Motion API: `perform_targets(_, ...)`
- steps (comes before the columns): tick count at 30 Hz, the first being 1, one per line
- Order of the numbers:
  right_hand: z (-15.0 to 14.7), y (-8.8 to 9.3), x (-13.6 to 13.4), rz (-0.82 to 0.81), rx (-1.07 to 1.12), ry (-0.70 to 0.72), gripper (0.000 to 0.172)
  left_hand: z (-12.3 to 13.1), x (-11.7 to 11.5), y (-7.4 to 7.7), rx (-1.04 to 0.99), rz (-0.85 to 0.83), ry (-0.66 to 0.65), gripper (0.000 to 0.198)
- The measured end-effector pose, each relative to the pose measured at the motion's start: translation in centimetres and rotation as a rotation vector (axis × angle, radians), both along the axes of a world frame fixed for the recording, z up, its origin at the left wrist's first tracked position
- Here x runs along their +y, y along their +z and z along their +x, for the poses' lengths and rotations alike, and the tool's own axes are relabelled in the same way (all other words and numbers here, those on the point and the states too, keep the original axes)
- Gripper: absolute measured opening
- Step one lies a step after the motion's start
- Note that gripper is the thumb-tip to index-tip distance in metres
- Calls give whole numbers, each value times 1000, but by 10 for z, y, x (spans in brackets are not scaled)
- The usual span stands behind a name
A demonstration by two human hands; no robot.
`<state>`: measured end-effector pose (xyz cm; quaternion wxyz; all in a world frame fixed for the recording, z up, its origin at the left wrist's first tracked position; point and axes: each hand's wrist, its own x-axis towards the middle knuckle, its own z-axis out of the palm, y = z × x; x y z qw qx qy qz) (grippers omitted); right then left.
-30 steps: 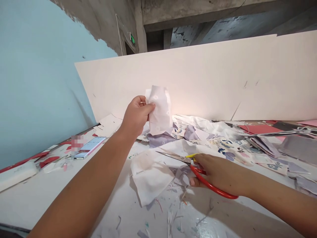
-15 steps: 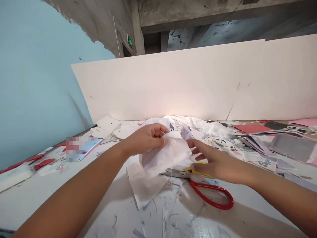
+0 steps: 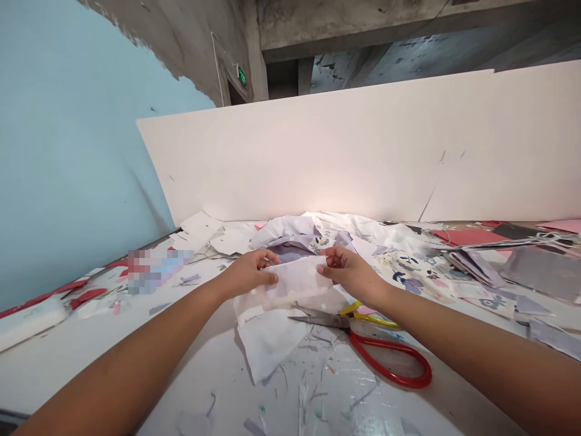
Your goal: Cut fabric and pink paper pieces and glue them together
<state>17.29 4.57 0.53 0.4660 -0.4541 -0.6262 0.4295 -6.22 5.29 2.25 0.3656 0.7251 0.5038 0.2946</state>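
Observation:
A piece of thin white fabric (image 3: 302, 275) is stretched between my two hands just above the table. My left hand (image 3: 252, 271) pinches its left upper edge between thumb and fingers. At the right upper corner, my right hand (image 3: 347, 270) grips it the same way. More white cloth (image 3: 270, 345) lies flat below, towards me. Scissors (image 3: 388, 360) with one red and one yellow handle loop rest on the table, blades a little apart and pointing left, under and in front of my right forearm. Behind the held fabric lies a lilac and floral cloth (image 3: 290, 230).
Thread ends and small scraps litter the white tabletop (image 3: 190, 387). Paper pieces (image 3: 200, 230) lie at the back left, floral scraps (image 3: 408, 272) and a grey folded piece (image 3: 540, 272) at the right. A pale upright board (image 3: 318, 157) closes off the back; a blue wall (image 3: 82, 151) stands left.
My right hand has moved left and up from beside the scissors onto the fabric's right corner. My left hand has shifted slightly left and down, and the fabric is now spread between both.

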Motion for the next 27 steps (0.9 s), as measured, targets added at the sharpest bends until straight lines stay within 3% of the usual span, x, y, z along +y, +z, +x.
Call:
perform_targets(3,-4,-4,6,-34,-9,54,21,-5,3,-8,-87,25,97,39)
perform_targets(8,-6,-11,7,-27,33,47,27,-3,0,-12,-203,61,134,39)
perform_targets(21,-5,-18,11,-21,91,25,34,-1,-2,-15,-357,-14,162,45)
perform_targets(27,-6,-21,12,-13,125,13,35,1,-3,-22,-401,5,97,46)
